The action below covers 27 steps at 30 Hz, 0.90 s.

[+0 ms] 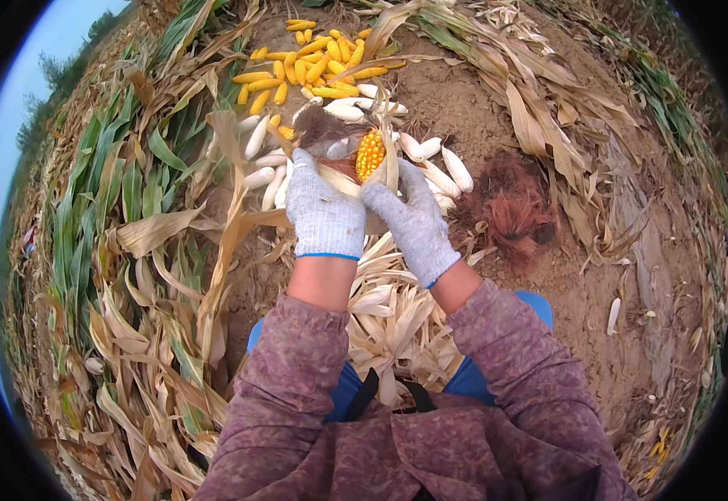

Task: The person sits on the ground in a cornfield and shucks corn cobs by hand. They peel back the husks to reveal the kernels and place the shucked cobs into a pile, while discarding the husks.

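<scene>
Both my hands wear light grey knitted gloves with blue cuffs. An ear of corn [370, 154] with bare yellow kernels at its tip stands up between them, its lower part wrapped in pale husk [339, 180]. My left hand [326, 206] grips the husk on the left side. With thumb and fingers, my right hand [411, 216] holds the ear's husk near its base on the right. Brown corn silk [325, 128] lies just beyond the hands. Pale, husk-covered ears [442, 178] surround the hands on both sides and beyond.
Bare yellow ears [317, 66] are heaped farther ahead on the soil. Reddish corn silk [517, 206] lies to the right. Loose dry husks [389, 319] cover the ground between my knees. Cut corn stalks and leaves [107, 163] lie at left, with more dry leaves [530, 119] at upper right.
</scene>
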Available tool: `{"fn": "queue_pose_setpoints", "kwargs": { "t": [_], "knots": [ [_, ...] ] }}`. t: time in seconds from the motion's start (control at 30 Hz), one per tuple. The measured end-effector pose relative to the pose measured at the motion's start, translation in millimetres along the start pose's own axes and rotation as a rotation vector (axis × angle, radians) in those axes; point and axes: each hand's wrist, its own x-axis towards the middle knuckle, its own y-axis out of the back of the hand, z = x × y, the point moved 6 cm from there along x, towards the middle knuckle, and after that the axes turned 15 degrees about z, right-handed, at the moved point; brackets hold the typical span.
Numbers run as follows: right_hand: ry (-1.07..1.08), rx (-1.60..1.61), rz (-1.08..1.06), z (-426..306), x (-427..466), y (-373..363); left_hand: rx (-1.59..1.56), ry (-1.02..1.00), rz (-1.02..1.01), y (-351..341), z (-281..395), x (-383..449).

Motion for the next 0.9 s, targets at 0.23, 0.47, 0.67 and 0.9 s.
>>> {"fn": "queue_pose_setpoints", "kwargs": {
  "t": [0.23, 0.47, 0.67, 0.9],
  "knots": [
    [-0.462, 0.307, -0.004, 57, -4, 0, -0.026, -0.059, 0.183, -9, 3, -19],
    [-0.106, -0.01, 0.011, 29, 4, -12, 0.186, -0.13, 0.146, 11, 8, -10],
    [-0.118, 0.11, 0.056, 24, 14, -4, 0.06, 0.073, 0.146, -5, 3, -40],
    [-0.339, 0.517, 0.307, 9, 69, 29, -0.035, 0.213, -0.225, -9, 21, -76]
  ]
}}
